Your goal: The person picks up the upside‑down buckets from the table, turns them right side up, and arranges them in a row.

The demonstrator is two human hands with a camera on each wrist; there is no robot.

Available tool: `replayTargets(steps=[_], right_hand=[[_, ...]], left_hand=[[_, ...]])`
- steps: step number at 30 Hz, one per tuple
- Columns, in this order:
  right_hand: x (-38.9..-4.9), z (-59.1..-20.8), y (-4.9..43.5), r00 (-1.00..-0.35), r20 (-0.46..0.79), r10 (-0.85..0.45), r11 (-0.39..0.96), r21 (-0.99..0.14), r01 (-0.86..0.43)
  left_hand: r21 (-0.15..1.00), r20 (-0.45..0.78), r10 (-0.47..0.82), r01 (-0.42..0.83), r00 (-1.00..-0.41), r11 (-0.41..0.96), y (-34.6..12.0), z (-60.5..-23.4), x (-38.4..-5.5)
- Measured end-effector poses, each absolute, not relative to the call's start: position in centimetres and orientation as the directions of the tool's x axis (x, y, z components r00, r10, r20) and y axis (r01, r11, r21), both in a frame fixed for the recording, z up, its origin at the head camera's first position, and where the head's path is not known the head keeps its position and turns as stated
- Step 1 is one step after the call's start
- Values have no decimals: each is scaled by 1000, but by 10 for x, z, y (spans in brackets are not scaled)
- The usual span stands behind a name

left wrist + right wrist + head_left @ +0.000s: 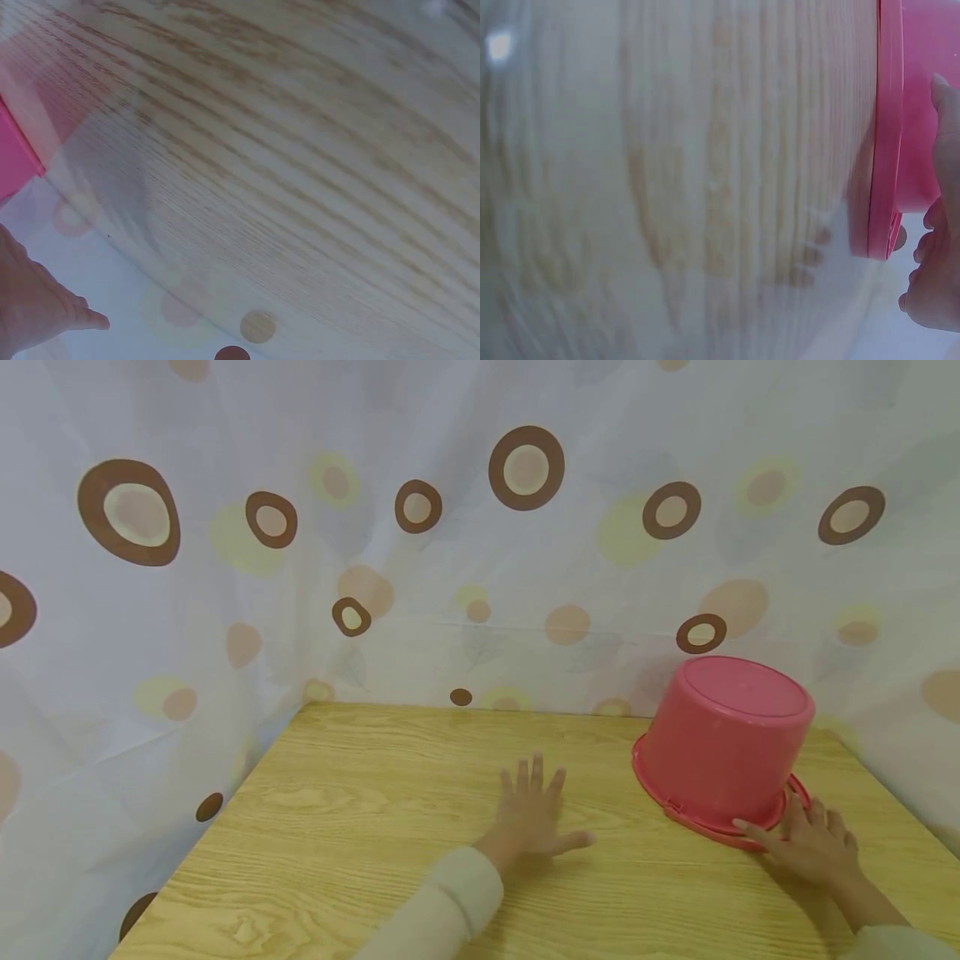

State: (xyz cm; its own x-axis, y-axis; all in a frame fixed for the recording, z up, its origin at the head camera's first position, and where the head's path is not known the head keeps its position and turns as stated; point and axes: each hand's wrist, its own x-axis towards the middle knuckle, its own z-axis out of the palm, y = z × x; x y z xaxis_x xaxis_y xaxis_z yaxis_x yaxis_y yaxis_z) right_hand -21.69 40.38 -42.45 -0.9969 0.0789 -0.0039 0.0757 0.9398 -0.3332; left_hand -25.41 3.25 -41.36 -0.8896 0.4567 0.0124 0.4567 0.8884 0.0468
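A red plastic bucket (723, 752) stands upside down on the right side of the wooden table, its rim on the tabletop. The bucket's handle (799, 791) shows beside the rim on the right. My right hand (817, 852) is at the front right of the rim with its fingers extended, the thumb overlapping the bucket's lower edge. In the right wrist view the thumb lies against the pink-looking bucket wall (922, 135). Out over the middle of the table, my left hand (531, 814) has its fingers spread and holds nothing. Whatever is under the bucket is hidden.
The wood-grain table (360, 793) reaches back to a pale curtain (465, 560) with brown rings and coloured dots. That same sheet hangs along the left and right sides too. Beige sleeves (442, 906) cover the forearms.
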Motion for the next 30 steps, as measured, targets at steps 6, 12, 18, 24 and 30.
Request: replayTargets(steps=[6, 12, 18, 24, 30], right_hand=[[-219, -426, 398, -998, 35, 54, 949, -313, 40], [-221, -431, 396, -998, 53, 39, 951, -307, 21], [-220, -437, 399, -999, 20, 34, 953, -300, 27], [-219, -440, 401, -1000, 9, -14, 953, -302, -16], [-218, -440, 402, -999, -18, -30, 947, -320, -22]], left_hand=[[88, -15, 495, 492, -869, 866, 40, -414, -255], [93, -38, 529, 524, -848, 846, 50, -417, -256], [99, -70, 548, 541, -834, 835, 59, -417, -250], [88, -56, 571, 565, -819, 820, 66, -417, -247], [88, -59, 588, 583, -806, 808, 72, -419, -244]])
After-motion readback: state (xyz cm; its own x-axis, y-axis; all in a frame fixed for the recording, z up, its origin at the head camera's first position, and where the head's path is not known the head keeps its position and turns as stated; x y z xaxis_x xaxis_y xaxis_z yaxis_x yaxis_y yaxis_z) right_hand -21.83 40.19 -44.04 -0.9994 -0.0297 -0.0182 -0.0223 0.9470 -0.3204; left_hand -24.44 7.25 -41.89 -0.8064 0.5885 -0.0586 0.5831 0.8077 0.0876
